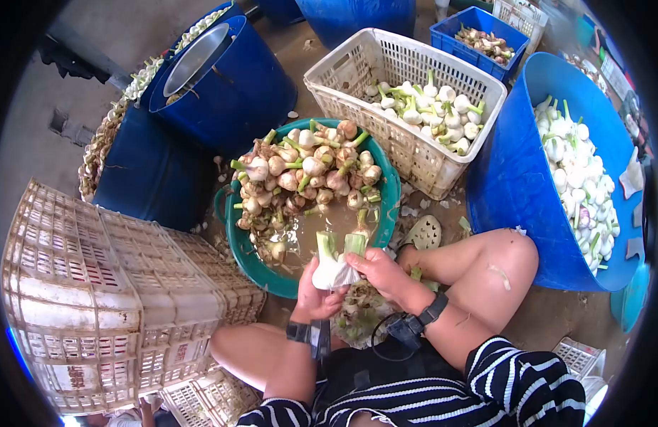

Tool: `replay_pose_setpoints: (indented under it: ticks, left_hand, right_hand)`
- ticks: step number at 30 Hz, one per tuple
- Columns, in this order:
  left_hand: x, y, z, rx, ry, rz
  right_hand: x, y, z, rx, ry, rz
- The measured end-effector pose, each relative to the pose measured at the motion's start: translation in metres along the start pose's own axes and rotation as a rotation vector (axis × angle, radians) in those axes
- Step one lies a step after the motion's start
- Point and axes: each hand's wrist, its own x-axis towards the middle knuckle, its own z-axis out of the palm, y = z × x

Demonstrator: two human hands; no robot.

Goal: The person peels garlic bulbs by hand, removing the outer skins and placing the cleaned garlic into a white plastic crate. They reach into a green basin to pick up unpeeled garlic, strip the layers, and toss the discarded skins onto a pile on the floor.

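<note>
A white garlic bulb (331, 273) with a short cut green stem is held between my two hands, just above the near rim of a green tub (272, 283). My left hand (317, 292) is closed around its left side. My right hand (378, 270) pinches a piece of pale skin and green stem at the bulb's right side. Inside the tub, brownish unpeeled garlic (314, 167) is heaped above murky water. Peeled scraps (364, 313) lie below my hands.
A white crate (407, 153) of clean garlic stands behind the tub. At the right is a blue barrel (503, 192) with white garlic. Stacked crates (87, 306) stand at left, blue barrels (250, 85) behind them. A blue crate (443, 35) sits farther back.
</note>
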Motion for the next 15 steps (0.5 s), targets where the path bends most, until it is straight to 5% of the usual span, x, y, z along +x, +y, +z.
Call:
replay_pose_setpoints:
  ticks: [3,5,8,11,15]
  left_hand:
    - [0.016,0.005,-0.013,0.257,0.039,0.094]
    - [0.006,-0.005,0.017,0.46,0.431,0.374]
    - [0.01,-0.021,0.013,0.375,0.309,0.425]
    - [0.014,-0.024,-0.015,0.266,0.246,0.518]
    - [-0.003,-0.013,-0.025,0.076,-0.05,0.531]
  right_hand:
    - [-0.004,-0.004,0.011,0.008,0.237,-0.04]
    - [-0.001,0.005,0.007,-0.104,0.309,-0.053]
    - [-0.005,0.013,0.012,-0.351,0.211,-0.22]
    - [-0.004,0.006,0.014,0.2,0.128,0.045]
    - [0.0,-0.003,-0.041,-0.135,0.362,0.027]
